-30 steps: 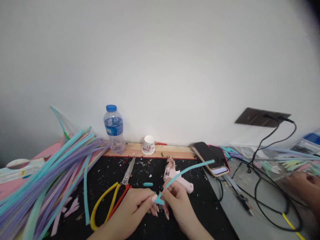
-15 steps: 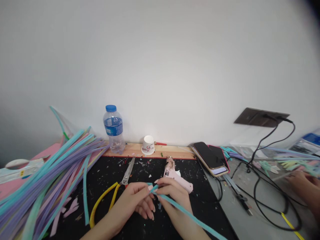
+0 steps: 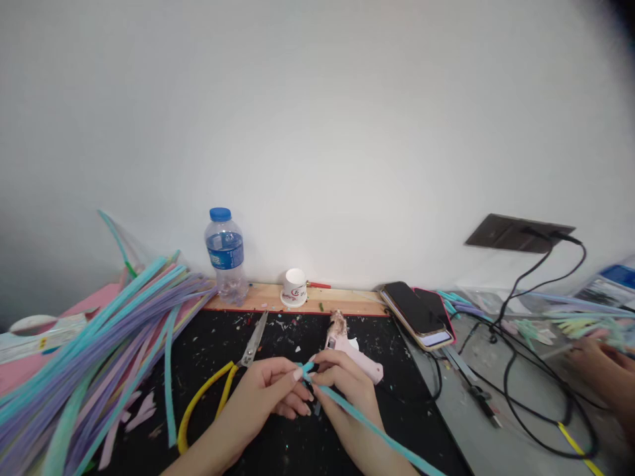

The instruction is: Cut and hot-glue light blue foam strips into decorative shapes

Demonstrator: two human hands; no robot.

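Observation:
A light-blue pipe cleaner (image 3: 370, 421) is held between both hands over the black mat. Its bent end lies at my fingertips, and the long tail runs down to the right across my right wrist. My left hand (image 3: 278, 390) pinches the bent end between thumb and forefinger. Close against it, my right hand (image 3: 344, 387) grips the same strand with its fingertips. Yellow-handled scissors (image 3: 229, 387) lie just left of my left hand, partly hidden by it. Beyond my right hand rests a pink glue gun (image 3: 354, 357), its nozzle end crusted brown.
Many coloured pipe cleaners (image 3: 124, 337) are heaped at left. A water bottle (image 3: 225, 258) and paper cup (image 3: 294, 288) stand by the wall. Phones (image 3: 417, 311) and black cables (image 3: 510, 370) lie at right, near another person's hand (image 3: 600, 370). Scraps litter the mat (image 3: 288, 330).
The blue pipe cleaner's short end has shifted at my fingertips and now shows as a small crossed bend. Both hands have moved only slightly.

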